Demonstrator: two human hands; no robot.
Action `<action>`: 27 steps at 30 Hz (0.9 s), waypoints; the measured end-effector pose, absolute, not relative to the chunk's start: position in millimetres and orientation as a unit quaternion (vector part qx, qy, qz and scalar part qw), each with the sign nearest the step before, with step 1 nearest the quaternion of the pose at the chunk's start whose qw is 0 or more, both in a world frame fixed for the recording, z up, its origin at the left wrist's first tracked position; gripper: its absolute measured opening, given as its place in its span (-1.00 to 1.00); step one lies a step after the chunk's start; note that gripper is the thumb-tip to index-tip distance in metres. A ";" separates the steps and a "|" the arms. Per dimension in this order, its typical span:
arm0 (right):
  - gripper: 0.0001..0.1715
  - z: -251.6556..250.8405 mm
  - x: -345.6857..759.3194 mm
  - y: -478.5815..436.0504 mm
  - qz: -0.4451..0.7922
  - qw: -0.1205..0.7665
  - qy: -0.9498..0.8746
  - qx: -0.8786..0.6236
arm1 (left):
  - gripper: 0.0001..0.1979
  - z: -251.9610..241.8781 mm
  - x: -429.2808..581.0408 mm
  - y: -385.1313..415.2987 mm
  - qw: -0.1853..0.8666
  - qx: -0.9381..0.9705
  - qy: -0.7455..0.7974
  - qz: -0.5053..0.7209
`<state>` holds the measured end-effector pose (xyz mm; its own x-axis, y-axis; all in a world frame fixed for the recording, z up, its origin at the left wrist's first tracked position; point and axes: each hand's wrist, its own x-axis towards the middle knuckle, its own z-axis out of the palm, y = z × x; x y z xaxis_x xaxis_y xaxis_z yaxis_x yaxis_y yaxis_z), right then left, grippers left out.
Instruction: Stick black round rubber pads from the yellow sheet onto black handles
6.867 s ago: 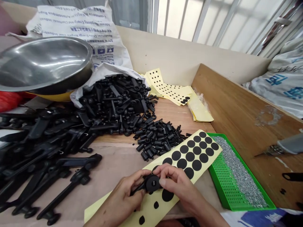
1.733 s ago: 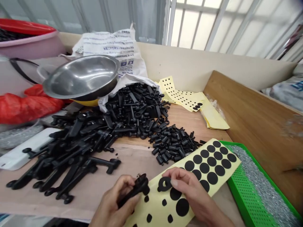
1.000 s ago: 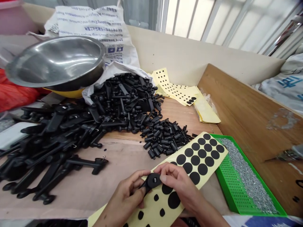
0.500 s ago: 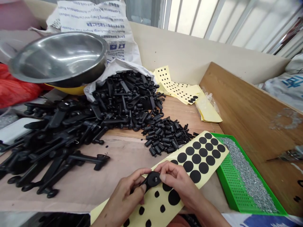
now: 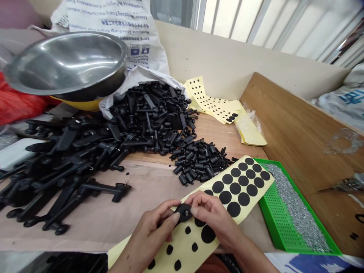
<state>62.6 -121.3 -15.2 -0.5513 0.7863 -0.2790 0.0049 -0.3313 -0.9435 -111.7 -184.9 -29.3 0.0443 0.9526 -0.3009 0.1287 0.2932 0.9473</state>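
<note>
My left hand (image 5: 152,231) grips a black plastic crank handle, its arm mostly hidden under my fingers. On the handle's round head lies a ring-shaped black sticker (image 5: 181,217), with a small metal piece showing in its central hole. The thumb and fingertips of my right hand (image 5: 212,212) are closed at the sticker's right edge. Below both hands lies a yellow sticker sheet (image 5: 216,242) with large black discs toward its upper right. Small black centres remain on its lower left part.
Crank handles (image 5: 71,163) cover the left, and more loose arms (image 5: 153,113) spill from a white sack (image 5: 113,22). Short black knobs (image 5: 196,161) lie ahead. A green basket (image 5: 273,227) with small metal parts is right, beside a wooden board (image 5: 301,144). A steel bowl (image 5: 71,62) stands back left.
Both hands have stayed almost in place around the handle. Its head has turned slightly, and less of the arm shows beside the left fingers. The camera view has shifted a little.
</note>
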 end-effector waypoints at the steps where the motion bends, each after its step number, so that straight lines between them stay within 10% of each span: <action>1: -0.80 -16.0 62.9 -121.2 0.718 0.271 -0.509 -0.389 | -0.62 -29.9 -111.6 -184.7 0.553 0.460 0.586 0.373; 27: -0.87 -20.5 62.1 -124.2 0.721 0.289 -0.516 -0.361 | -0.55 -28.7 -110.3 -184.7 0.598 0.392 0.588 0.379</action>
<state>62.1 -124.2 -20.5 -0.5720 0.7894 -0.2227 -0.0431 -0.3001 -0.9529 -110.3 -184.7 -28.7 0.0225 0.9140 -0.4051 0.0084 0.4050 0.9143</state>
